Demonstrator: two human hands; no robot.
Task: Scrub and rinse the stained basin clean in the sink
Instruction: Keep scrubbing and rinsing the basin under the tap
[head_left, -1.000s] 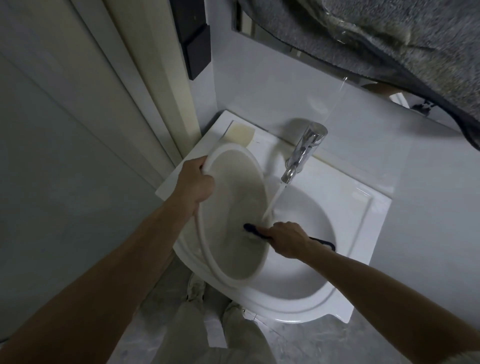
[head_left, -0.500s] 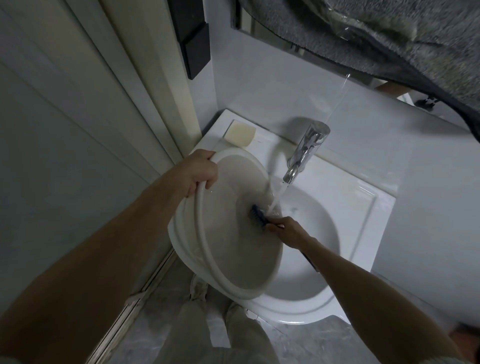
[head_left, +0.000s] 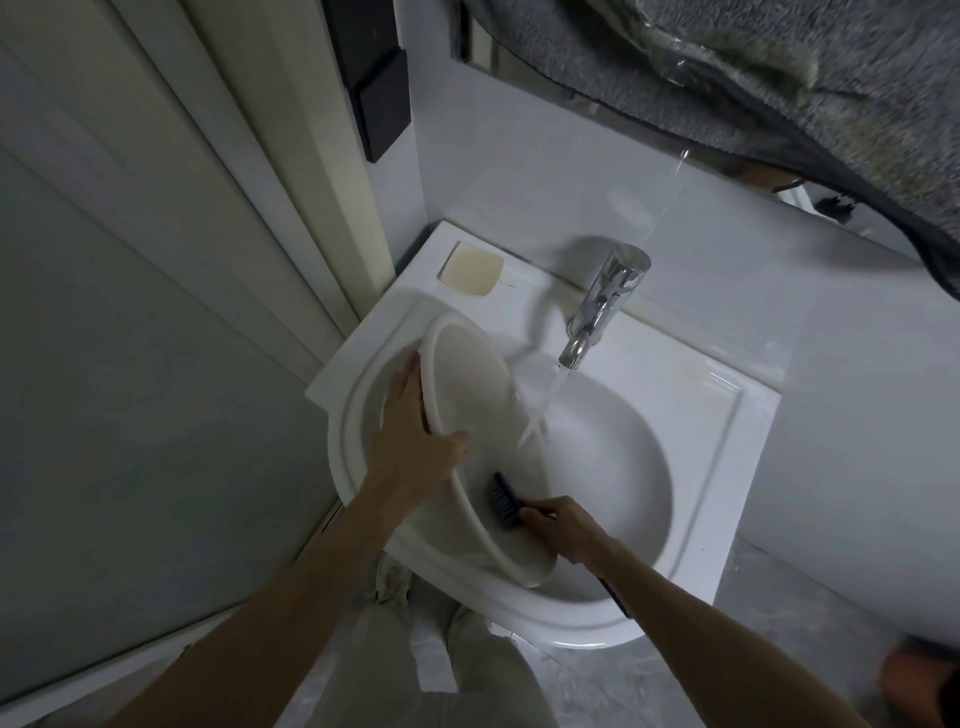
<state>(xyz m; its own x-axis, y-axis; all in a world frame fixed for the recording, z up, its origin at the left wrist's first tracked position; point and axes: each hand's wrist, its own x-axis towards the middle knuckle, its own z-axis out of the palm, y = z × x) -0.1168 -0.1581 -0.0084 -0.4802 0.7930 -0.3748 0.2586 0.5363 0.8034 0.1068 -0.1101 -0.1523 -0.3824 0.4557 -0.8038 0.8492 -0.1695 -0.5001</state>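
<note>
Left hand (head_left: 415, 447) grips basin (head_left: 483, 415) rim | right hand (head_left: 563, 525) holds brush (head_left: 501, 499) inside

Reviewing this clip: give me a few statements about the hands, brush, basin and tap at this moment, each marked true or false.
1. The left hand grips the rim of the basin. True.
2. The right hand holds a sponge. False: it holds a dark brush.
3. The tap is off. False: water is running from it.
4. The basin lies flat in the sink. False: it is tilted on edge.
5. The brush bristles are inside the basin. True.
</note>
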